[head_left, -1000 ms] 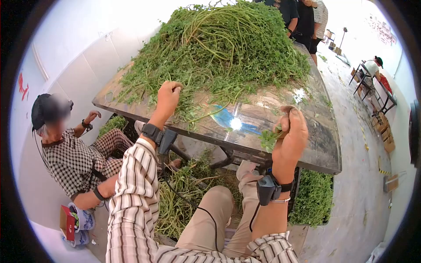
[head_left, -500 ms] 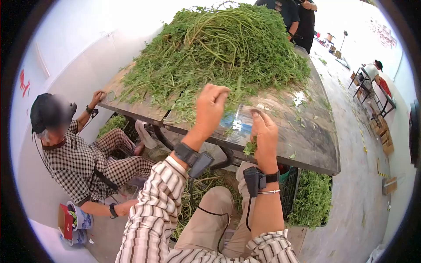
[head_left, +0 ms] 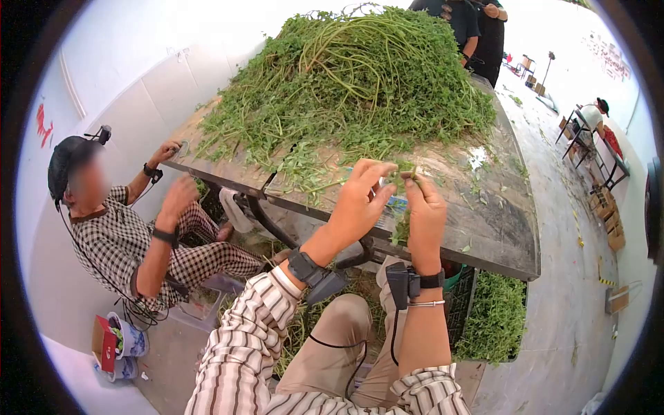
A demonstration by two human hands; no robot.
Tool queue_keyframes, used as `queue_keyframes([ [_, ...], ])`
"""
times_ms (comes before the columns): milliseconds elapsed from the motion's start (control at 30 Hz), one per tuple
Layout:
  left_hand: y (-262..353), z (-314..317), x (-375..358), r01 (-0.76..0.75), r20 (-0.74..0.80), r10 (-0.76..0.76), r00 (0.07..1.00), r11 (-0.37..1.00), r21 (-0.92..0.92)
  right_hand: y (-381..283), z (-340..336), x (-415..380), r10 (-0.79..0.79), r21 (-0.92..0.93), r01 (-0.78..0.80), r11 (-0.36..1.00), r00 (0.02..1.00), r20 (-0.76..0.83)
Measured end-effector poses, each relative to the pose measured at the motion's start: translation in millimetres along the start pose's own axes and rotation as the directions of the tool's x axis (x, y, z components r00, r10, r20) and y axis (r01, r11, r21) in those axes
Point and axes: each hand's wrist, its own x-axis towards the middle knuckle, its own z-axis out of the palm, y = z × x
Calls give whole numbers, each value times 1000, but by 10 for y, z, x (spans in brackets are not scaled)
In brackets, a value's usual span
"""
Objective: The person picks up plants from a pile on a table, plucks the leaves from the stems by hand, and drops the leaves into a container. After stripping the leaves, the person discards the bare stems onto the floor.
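Over the table's near edge, my two hands are close together around a leafy green sprig (head_left: pixel 400 229). My right hand (head_left: pixel 427 220) grips it between thumb and fingers, with its leaves hanging down beside the palm. Curled in from the left, my left hand (head_left: pixel 356 204) has its thumb and fingertips closed at the sprig's upper end; the exact contact is partly hidden. Just beyond the hands rises a big heap of green leafy stems (head_left: pixel 360 83) on the dark table (head_left: pixel 494 228). Loose leaves and bits of stem lie scattered in front of the heap.
On the left sits a co-worker (head_left: pixel 114 235) in a checked shirt, one hand at the table edge. A black crate of greens (head_left: pixel 494 315) stands below the table at right. Blue-white buckets (head_left: pixel 131 342) are at lower left. Other people stand behind the heap.
My left hand has moved right and down to meet the right hand at the sprig. My right hand has shifted slightly. The co-worker's lower hand has risen toward the table.
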Motion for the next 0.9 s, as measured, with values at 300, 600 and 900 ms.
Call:
queue_keyframes([
  [300,-67,-48,47,-34,-31,33,999,999,-34,-45,164,-103,-306,-377,349,858,937,171],
  [600,3,-133,0,-316,-50,324,945,940,126,-42,172,-110,-109,-160,127,979,987,118],
  [900,-96,-756,-405,-172,-38,189,981,946,276,-216,-2,-38,212,431,-175,885,976,-40],
])
